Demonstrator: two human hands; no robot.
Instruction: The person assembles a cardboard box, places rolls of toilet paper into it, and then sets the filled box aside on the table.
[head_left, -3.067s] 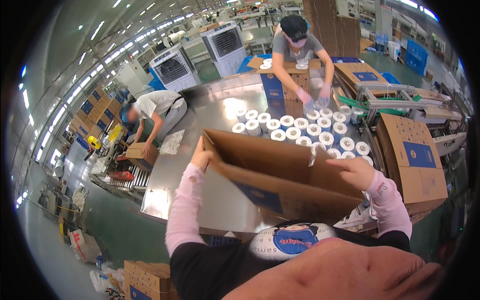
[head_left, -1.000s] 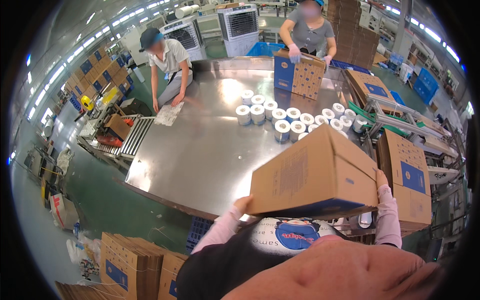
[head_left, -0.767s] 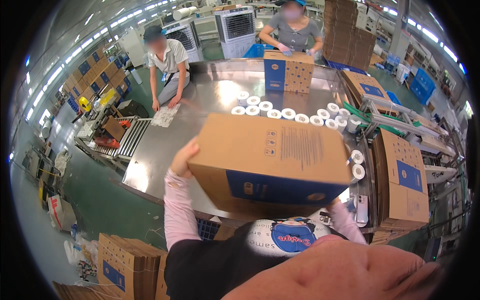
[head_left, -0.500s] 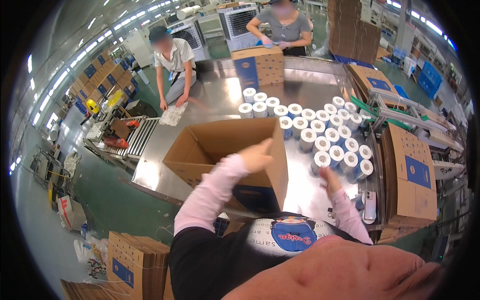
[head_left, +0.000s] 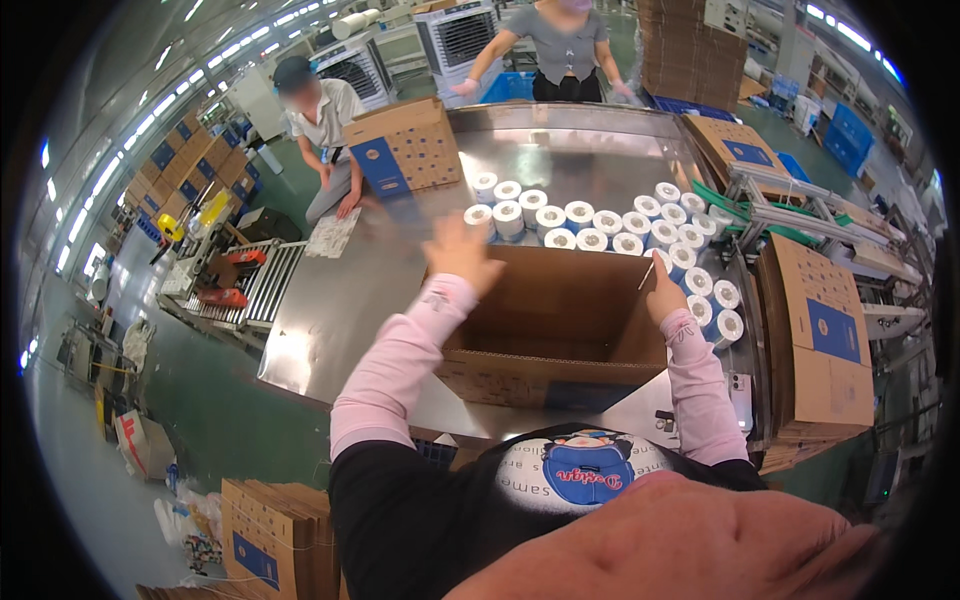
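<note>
An open-topped brown cardboard box (head_left: 560,378) stands in front of me on the metal table, its bare inner walls showing. My left hand (head_left: 462,255), fingers spread and a little blurred, is over the box's left far corner; I cannot tell whether it touches. At the right wall's top edge, my right hand (head_left: 663,292) grips the cardboard with the thumb up. Several white-topped rolls (head_left: 592,240) in blue-and-white wrap stand upright behind and to the right of the box, some partly hidden by it.
The metal table (head_left: 325,315) extends beyond the box. A filled-out carton (head_left: 408,150) stands at its far left, near a crouching co-worker (head_left: 325,125); another co-worker (head_left: 570,50) stands behind the table. A roller conveyor (head_left: 262,285) adjoins the left side. Flattened cartons (head_left: 815,340) are stacked at right.
The open box has shifted right and turned squarer to me, covering nearer rolls. My right hand has come onto its edge; my left has moved up and left. The far carton has slid left.
</note>
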